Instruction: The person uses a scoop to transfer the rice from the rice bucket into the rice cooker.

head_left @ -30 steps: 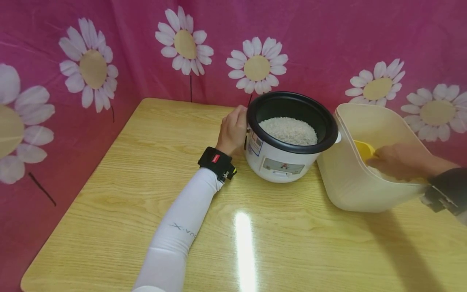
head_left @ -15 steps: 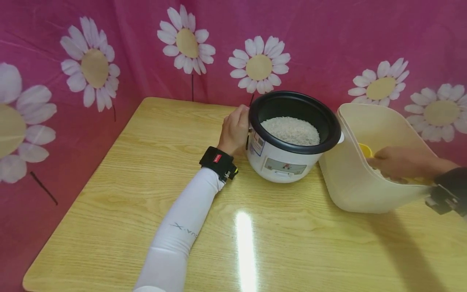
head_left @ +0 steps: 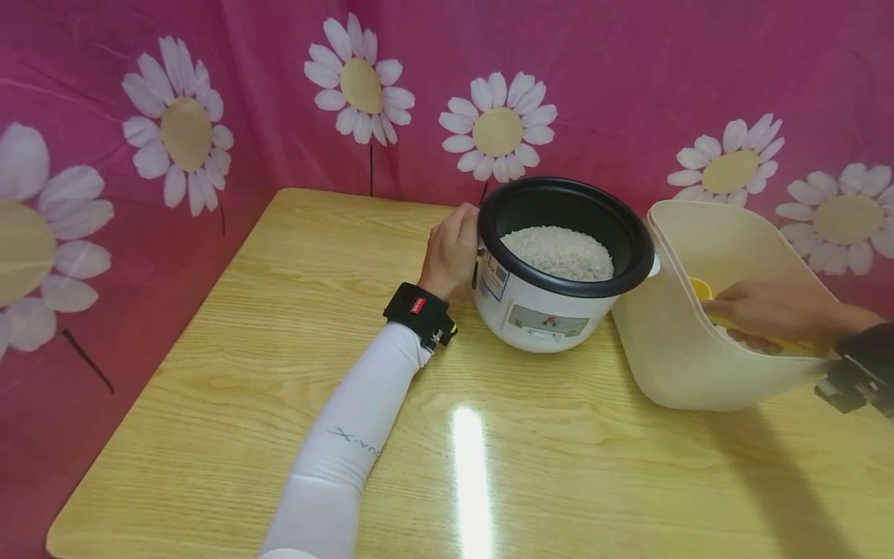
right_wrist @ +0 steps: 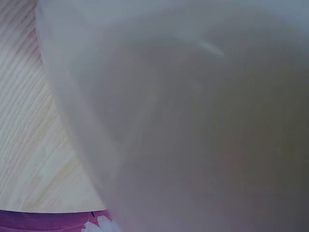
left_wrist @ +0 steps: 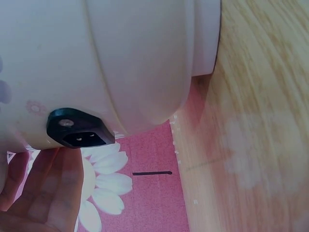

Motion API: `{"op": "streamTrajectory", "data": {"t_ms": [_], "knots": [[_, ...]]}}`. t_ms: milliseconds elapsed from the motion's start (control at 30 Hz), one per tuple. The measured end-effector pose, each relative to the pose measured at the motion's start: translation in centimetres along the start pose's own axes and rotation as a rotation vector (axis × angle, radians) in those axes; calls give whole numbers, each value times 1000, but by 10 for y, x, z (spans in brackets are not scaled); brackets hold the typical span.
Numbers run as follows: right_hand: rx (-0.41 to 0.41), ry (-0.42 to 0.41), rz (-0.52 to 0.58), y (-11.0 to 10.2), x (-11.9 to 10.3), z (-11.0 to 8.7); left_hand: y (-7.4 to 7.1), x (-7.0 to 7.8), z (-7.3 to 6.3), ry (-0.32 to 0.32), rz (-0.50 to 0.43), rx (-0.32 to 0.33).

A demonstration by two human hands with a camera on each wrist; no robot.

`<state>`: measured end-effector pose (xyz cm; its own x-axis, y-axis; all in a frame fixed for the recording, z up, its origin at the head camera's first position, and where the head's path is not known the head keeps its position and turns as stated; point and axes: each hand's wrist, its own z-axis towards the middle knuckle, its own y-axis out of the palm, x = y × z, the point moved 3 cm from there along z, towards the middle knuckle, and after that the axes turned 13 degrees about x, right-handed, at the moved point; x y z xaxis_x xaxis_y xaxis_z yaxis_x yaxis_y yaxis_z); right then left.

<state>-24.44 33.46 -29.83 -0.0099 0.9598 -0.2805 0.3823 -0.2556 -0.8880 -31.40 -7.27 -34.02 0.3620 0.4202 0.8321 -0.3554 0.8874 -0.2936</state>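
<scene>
In the head view, a white rice cooker (head_left: 513, 310) with a black inner rim stands on the table, with white rice (head_left: 559, 252) inside. My left hand (head_left: 449, 252) holds the cooker at its left side. The left wrist view shows my fingers (left_wrist: 63, 179) against the cooker's wall, beside its black power socket (left_wrist: 79, 130). To the right, my right hand (head_left: 775, 310) grips the yellow handle of a scoop (head_left: 701, 288) inside a cream plastic bin (head_left: 684, 357). The bin's wall hides most of the scoop's bowl. That bin's blurred wall fills most of the right wrist view.
The wooden table (head_left: 279, 373) extends to the left and in front of the cooker. A pink curtain (head_left: 594, 62) with large daisies hangs behind the table and along its left side. The bin stands close against the cooker's right side.
My right hand has shifted slightly right within the bin, with the scoop in its grip. Less of the scoop's bowl shows, more of its handle. My left hand stays at the cooker.
</scene>
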Motion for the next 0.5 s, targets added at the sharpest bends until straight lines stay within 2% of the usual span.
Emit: {"op": "streamTrajectory", "data": {"t_ms": [300,500], "knots": [[14,-35,5,-3,1,0,-1,-1,0,0,11,-1],[6,-14,104,-6,4,-4,0,-1,0,8,2,-6]]}}
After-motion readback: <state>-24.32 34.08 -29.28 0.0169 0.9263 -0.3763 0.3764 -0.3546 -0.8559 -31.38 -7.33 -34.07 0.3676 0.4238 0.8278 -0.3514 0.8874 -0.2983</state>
